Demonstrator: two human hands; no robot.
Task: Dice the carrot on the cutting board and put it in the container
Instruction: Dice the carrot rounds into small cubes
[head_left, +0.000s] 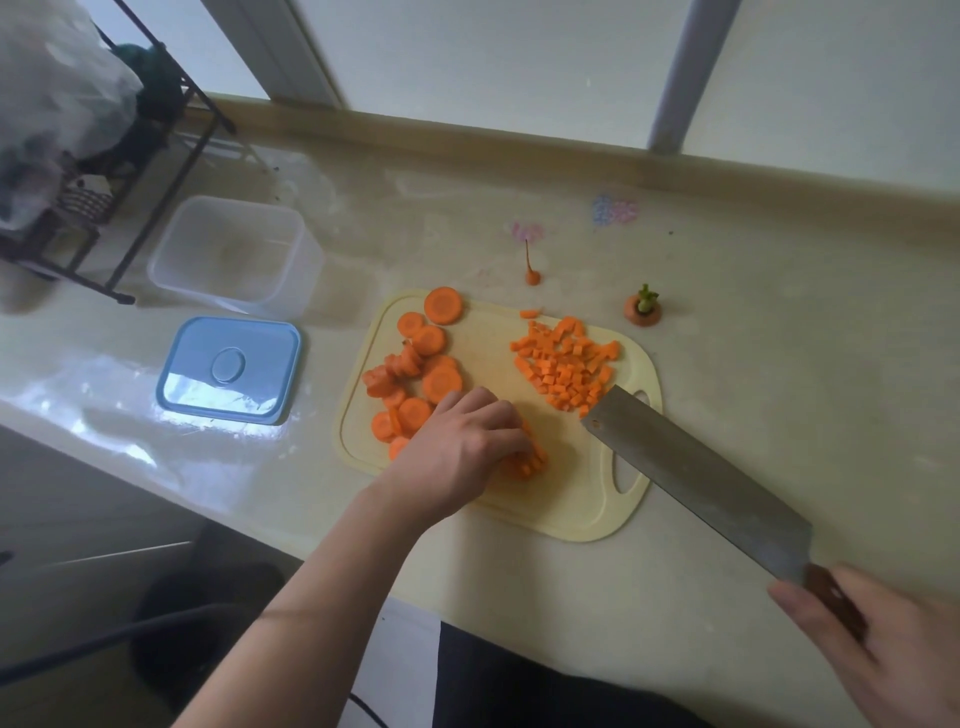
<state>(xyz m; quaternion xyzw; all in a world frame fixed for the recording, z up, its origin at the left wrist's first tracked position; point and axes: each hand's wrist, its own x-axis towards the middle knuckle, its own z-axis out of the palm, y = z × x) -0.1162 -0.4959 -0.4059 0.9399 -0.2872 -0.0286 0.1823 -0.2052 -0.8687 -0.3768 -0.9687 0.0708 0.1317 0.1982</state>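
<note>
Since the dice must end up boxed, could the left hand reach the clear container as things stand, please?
Probably yes: the left hand rests on carrot pieces, and only bare counter and carrot slices lie between it and the open container.

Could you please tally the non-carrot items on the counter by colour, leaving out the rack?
Clear: 1, the container
Blue: 1, the lid
Yellow: 1, the board
Steel: 1, the knife, gripped by the right hand
Total: 4
</note>
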